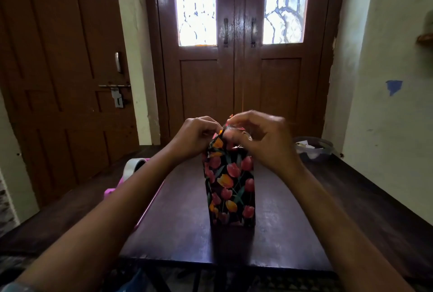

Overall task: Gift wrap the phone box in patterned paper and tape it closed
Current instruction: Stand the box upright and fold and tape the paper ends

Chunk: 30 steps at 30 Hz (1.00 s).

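Together, hands raised, pinching paper atop box

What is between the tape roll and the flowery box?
In the head view, the person's left arm crosses between the tape roll and the box, over the dark table.

We read no txt, nos. or brand marks anywhere. Patterned paper shows tulips only, no lettering; tape roll & plastic tub too dim/small for us to read.
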Motion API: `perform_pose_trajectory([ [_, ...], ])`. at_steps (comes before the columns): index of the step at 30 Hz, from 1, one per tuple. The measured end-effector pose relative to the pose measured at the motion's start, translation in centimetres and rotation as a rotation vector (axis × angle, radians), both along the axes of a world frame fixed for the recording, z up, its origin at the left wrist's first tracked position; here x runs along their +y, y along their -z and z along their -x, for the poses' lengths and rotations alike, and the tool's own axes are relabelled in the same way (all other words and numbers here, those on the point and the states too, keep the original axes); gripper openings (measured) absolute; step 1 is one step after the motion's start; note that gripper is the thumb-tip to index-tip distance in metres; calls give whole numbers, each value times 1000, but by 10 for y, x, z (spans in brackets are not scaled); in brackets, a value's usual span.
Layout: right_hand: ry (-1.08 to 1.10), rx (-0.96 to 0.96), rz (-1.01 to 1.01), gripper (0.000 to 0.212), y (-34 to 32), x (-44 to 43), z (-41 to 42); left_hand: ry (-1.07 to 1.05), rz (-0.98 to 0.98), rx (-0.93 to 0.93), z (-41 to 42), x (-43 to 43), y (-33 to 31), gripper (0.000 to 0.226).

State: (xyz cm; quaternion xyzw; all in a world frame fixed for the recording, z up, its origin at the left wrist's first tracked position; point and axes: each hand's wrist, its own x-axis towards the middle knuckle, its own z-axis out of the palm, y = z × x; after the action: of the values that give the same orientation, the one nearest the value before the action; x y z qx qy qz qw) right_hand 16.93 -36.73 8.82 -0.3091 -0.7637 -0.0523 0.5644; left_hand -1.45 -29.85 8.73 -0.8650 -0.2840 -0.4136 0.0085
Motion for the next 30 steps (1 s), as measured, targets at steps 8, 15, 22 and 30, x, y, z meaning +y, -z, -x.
perform_pose_trajectory([
  [8,169,-67,-104,38,16,9,17,19,204,24,4,-5,-7,16],
  [15,15,95,176,45,9,9,16,-5,250,-18,3,-3,-4,6],
  [22,145,-91,62,21,8,20,17,34,360,3,7,-2,-7,14],
  [30,52,-31,0,38,21,26,12,95,406,64,15,-5,-9,23],
])
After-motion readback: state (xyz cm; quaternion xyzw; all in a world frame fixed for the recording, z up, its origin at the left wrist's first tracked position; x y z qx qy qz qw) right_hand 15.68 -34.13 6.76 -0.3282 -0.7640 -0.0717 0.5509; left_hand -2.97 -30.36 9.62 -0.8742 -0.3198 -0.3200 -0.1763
